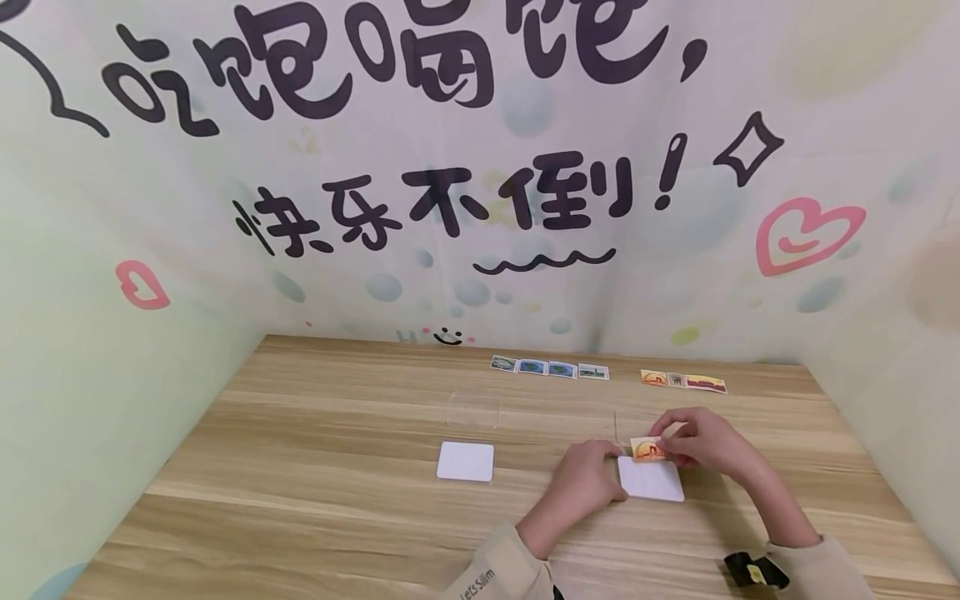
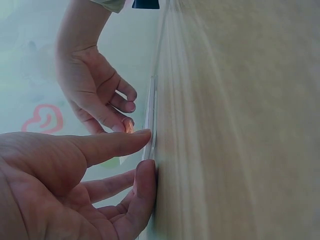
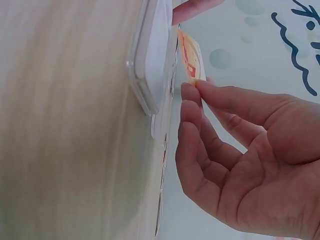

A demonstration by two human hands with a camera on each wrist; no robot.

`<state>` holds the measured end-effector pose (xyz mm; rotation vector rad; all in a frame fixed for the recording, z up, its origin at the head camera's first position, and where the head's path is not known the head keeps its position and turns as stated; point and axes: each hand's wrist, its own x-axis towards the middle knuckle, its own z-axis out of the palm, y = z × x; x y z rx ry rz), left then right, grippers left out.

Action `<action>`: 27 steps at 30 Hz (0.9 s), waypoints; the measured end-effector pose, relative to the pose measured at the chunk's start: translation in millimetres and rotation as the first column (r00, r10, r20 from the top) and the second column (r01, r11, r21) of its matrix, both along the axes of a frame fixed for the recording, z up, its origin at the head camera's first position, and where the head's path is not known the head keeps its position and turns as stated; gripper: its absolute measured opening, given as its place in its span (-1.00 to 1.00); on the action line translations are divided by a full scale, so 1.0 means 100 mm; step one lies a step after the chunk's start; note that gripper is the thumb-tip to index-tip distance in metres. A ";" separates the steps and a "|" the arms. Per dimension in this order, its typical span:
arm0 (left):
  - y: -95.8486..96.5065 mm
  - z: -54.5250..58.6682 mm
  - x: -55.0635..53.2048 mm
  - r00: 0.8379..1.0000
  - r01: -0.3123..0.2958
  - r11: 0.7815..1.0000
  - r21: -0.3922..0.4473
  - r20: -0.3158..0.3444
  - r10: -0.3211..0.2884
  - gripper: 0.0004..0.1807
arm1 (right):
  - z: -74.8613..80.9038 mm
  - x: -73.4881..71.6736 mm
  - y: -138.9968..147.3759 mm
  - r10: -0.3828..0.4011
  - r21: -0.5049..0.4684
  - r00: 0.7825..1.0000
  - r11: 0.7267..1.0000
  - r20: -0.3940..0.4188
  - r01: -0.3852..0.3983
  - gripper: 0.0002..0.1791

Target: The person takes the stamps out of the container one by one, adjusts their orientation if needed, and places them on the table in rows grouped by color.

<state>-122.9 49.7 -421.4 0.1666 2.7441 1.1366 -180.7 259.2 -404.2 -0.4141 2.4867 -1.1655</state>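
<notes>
My right hand [image 1: 708, 440] pinches an orange-and-yellow postage stamp [image 1: 648, 449] between thumb and fingertips. In the head view the stamp overlaps the far edge of a thick white rounded card [image 1: 651, 480] on the table. The right wrist view shows the stamp [image 3: 192, 56] raised at an angle beside the white card [image 3: 156, 65], which has a clear layer along its edge. My left hand [image 1: 585, 482] grips the card's left side, with thumb and finger at its corners. In the left wrist view, the left hand [image 2: 75, 185] has its fingertips at the thin edge.
Another white card [image 1: 466, 462] lies to the left, with a clear plastic piece [image 1: 473, 411] behind it. Two rows of stamps lie near the back wall: bluish-green stamps [image 1: 548, 368] in the middle and orange and red stamps [image 1: 705, 383] at right.
</notes>
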 end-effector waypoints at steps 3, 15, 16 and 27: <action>0.00 0.00 0.00 1.000 -0.003 1.000 0.001 0.002 0.003 -0.54 | 0.00 0.00 0.00 -0.013 -0.006 1.000 1.000 0.001 0.013 -0.91; 0.01 -0.01 -0.01 1.000 -0.007 1.000 0.003 0.009 0.007 -0.55 | 0.03 0.00 0.04 -0.040 -0.029 0.999 0.999 -0.029 0.040 -0.86; 0.01 -0.01 -0.01 1.000 -0.007 1.000 0.002 0.006 0.007 -0.55 | 0.03 0.00 0.04 -0.044 -0.032 0.999 0.999 -0.029 0.043 -0.86; 0.00 -0.01 0.00 1.000 -0.006 1.000 -0.016 -0.002 0.006 -0.53 | 0.04 -0.02 0.06 -0.093 -0.026 0.994 0.995 -0.048 0.092 -0.79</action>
